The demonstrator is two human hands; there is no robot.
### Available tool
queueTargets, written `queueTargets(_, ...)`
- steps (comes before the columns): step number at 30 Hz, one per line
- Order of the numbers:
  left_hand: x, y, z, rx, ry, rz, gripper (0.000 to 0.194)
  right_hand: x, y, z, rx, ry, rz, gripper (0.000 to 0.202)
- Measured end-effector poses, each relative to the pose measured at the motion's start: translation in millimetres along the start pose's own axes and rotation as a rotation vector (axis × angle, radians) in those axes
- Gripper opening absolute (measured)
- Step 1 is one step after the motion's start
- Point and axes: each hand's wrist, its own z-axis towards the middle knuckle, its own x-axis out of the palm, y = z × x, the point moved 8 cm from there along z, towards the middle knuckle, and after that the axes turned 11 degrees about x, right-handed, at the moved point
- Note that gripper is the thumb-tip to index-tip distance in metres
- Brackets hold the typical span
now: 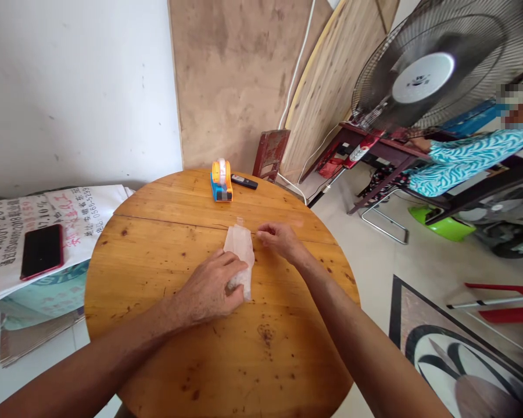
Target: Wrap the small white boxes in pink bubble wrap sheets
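Note:
A small whitish, translucent packet [240,242] lies on the round wooden table [165,360], with a short clear strip sticking out at its far end. My left hand [215,283] is closed over the packet's near part, fingers and thumb curled around it. Just right of the packet's upper end is my right hand [279,239], its thumb and fingertips pressed together; what they pinch, if anything, is too small to make out. An orange and blue tape dispenser [222,181] with a roll of tape stands near the far edge, beyond both hands.
Beside the dispenser lies a black remote-like object [244,182]. A phone [42,251] rests on printed white sacks [87,212] at the left. Behind the table is a wooden chair [272,152]. A large fan [422,78] stands at the right, near a person in a patterned sleeve [475,159].

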Motion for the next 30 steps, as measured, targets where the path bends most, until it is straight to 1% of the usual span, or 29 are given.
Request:
queueTargets(3, 0.6, 0.3, -0.3, -0.004, 0.001, -0.011, 0.035, 11.7, -3.8, 10.7, 0.072, 0.069, 0.004, 0.015)
queueTargets(7, 1.3, 0.8, -0.6, -0.012, 0.011, -0.006, 0.035, 30.7, -2.0, 20.5, 0.146, 0.161, 0.058, 0.021)
queueTargets(11, 2.3, 1.1, -0.3, -0.01, 0.025, 0.014, 0.034, 37.9, 3.7, 19.1, 0.209, 0.258, 0.156, 0.032)
queueTargets(14, 2.4, 1.1, 0.0, -0.006, 0.033, 0.03, 0.033, 41.5, 10.7, 13.5, 0.219, 0.324, 0.238, 0.035)
queueTargets(16, 2.3, 0.7, 0.0, -0.004, 0.038, 0.034, 0.033, 43.1, 15.7, 11.0, 0.193, 0.321, 0.307, 0.036)
queueTargets(20, 1.0, -0.2, -0.2, -0.003, 0.029, 0.032, 0.033, 45.1, 20.1, 9.6, 0.124, 0.241, 0.443, 0.037)
queueTargets(24, 0.4, 1.2, -0.5, -0.014, 0.011, 0.013, 0.036, 43.1, 22.9, 3.2, 0.091, 0.208, 0.527, 0.036)
queueTargets(27, 0.0, 4.6, -0.4, -0.031, -0.001, -0.005, 0.038, 35.1, 35.0, -10.3, 0.023, 0.237, 0.6, 0.036)
queueTargets(30, -0.8, 8.5, 0.2, -0.041, -0.02, -0.01, 0.038, 25.3, 51.5, -29.2, -0.09, 0.277, 0.644, 0.034)
